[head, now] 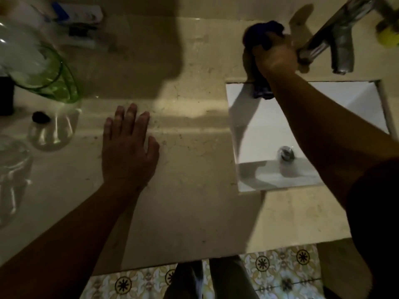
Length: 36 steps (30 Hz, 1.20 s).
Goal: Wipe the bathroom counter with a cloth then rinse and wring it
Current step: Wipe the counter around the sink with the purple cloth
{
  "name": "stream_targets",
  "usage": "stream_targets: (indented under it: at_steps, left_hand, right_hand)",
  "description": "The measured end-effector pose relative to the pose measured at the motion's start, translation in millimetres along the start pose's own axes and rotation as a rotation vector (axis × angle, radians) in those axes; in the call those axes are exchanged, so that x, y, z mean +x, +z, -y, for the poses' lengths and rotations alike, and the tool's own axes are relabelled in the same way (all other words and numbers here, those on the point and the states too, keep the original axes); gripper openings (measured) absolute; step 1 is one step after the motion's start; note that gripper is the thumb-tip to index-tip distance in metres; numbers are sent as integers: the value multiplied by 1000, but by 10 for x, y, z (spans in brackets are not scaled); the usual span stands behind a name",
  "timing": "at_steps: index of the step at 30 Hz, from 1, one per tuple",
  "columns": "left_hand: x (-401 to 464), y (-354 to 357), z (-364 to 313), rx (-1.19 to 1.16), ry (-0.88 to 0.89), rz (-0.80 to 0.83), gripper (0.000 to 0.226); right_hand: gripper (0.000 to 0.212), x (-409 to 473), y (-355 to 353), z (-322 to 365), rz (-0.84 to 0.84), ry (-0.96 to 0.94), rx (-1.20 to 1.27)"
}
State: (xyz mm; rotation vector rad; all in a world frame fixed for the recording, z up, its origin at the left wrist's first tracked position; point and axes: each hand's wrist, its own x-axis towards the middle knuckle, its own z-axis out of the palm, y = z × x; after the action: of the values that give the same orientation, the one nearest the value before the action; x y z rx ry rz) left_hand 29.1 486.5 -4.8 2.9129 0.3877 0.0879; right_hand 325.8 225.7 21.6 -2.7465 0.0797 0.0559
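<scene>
A person's left hand lies flat, palm down, fingers straight and slightly spread, on a beige marble-look bathroom counter. Left of this hand stand a clear glass jar with a green rim and a small dark stopper-like object. The right hand reaches farther back, fingers curled around a dark blue cloth bunched on the counter; part of the cloth hangs over the edge of the white rectangular sink below that hand. Just right of the right hand is a chrome faucet. The sink's metal drain shows beside the right forearm. Patterned floor tiles appear beneath the counter's near edge.
</scene>
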Motion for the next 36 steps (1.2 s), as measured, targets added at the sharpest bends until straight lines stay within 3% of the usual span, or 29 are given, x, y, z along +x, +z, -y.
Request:
stream_targets:
  at_steps: [5,13,18,27,36]
  left_hand:
    - [-5,-1,5,-10,3,5,59]
    - [-1,-8,3,-27,-5,14,56]
    - [-13,-1,2,-24,-5,6,56]
    - [-27,-16,-25,7,-7,19,58]
    - [-47,-51,-40,-18,2,14,57]
  right_hand:
    - [49,-660,365,480,119,-439,34]
    - [46,-1818,252,105,237,-799,-99]
    - [47,-2561,86,-164,430,-881,-132]
    - [38,-3412,-30,-475,526,-1010,-98]
    - [33,-3828,-358,-730,552,-945,-17]
